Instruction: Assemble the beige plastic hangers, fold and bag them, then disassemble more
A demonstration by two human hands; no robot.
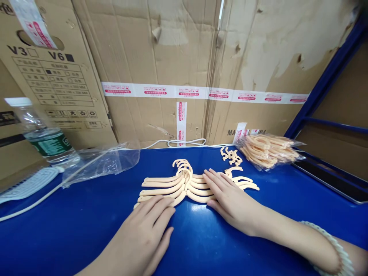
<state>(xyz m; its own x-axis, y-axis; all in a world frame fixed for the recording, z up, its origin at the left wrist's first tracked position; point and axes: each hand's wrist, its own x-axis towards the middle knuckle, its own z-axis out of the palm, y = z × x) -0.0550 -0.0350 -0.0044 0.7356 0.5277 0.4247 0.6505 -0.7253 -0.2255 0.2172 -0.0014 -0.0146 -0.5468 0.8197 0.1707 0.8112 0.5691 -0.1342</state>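
Hands laid on a row of cream hangers

Far left: a clear bottle (pixel 48 140) with a green label and white cap stands near a cardboard box (pixel 54 88) printed "V3" and "V6". Just in front of it lies a pale, slotted object (pixel 31 186), partly cut off by the edge of view. A crumpled clear plastic bag (pixel 117 163) lies to its right, at the back of the blue desk (pixel 189 249).

Centre-left: the left hand (pixel 146 234) rests on the left arms of the nearest hangers (pixel 163 191). Its fingers are extended and close together; the thumb sits a little apart.

Centre: the hangers lie on the desk, overlapping front to back, hooks bunched and pointing away from the person. A white cable (pixel 186 142) loops behind, along the cardboard wall (pixel 161 50).

Centre-right: the right hand (pixel 232 199) lies flat over the hangers' right arms, fingers stretched out, thumb spread wide of them. Curved cream ends show beyond it; cannot tell whether all belong to the same hangers. Loose small hooks (pixel 231 156) form a little pile behind.

Right: more cream pieces sit in a clear packet (pixel 267 149). A pale beaded bracelet (pixel 335 243) circles the right forearm. A dark flat panel (pixel 330 178) lies beside a blue frame (pixel 324 76).
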